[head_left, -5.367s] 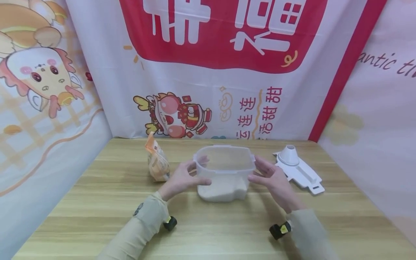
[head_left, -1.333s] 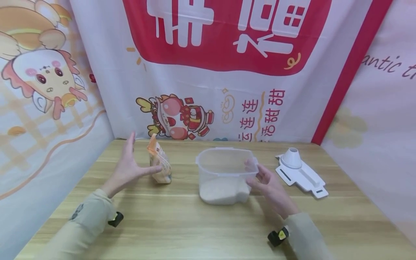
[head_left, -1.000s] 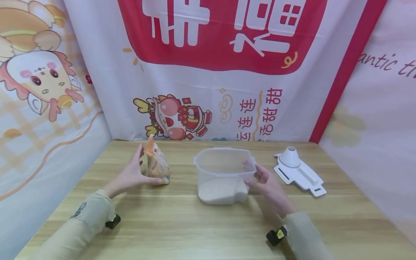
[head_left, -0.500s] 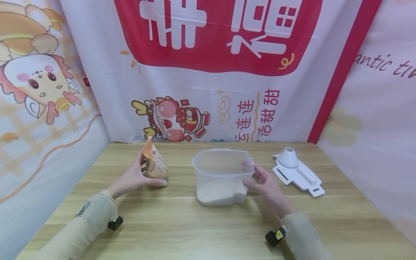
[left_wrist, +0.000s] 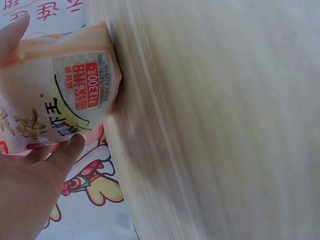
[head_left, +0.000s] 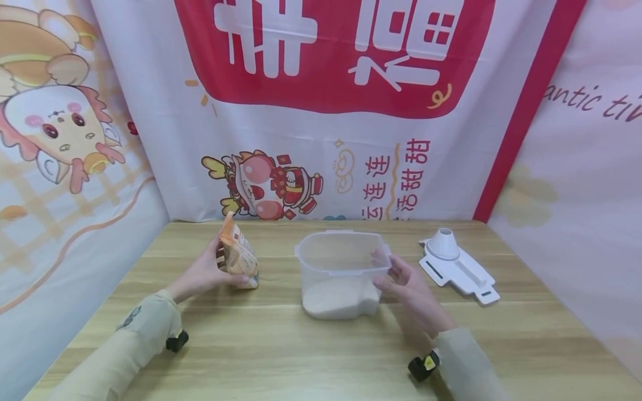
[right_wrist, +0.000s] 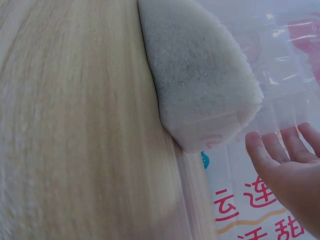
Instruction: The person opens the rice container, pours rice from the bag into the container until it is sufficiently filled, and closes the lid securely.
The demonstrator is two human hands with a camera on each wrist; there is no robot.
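Note:
At the table's left, my left hand (head_left: pixel 203 277) holds a small orange-and-clear bag of rice (head_left: pixel 242 253), thumb across its lower front and fingers behind it. The bag stands upright; its printed face (left_wrist: pixel 75 90) fills much of the left wrist view. A translucent plastic container (head_left: pixel 343 266) stands mid-table without a lid, and white rice (right_wrist: pixel 195 65) covers its bottom. My right hand (head_left: pixel 415 292) is at the container's right side, its fingers (right_wrist: pixel 295 145) loosely extended by the upper wall in the right wrist view.
A white lid (head_left: pixel 463 273) with a cone-shaped spout (head_left: pixel 443 243) lies on the wooden table (head_left: pixel 301 362), right of the container. Printed cloth hangings (head_left: pixel 271 128) close off the back and both sides.
My left hand has left the container, moved left to the bag of rice and closed round it. The right hand has stayed beside the container, which has hardly moved.

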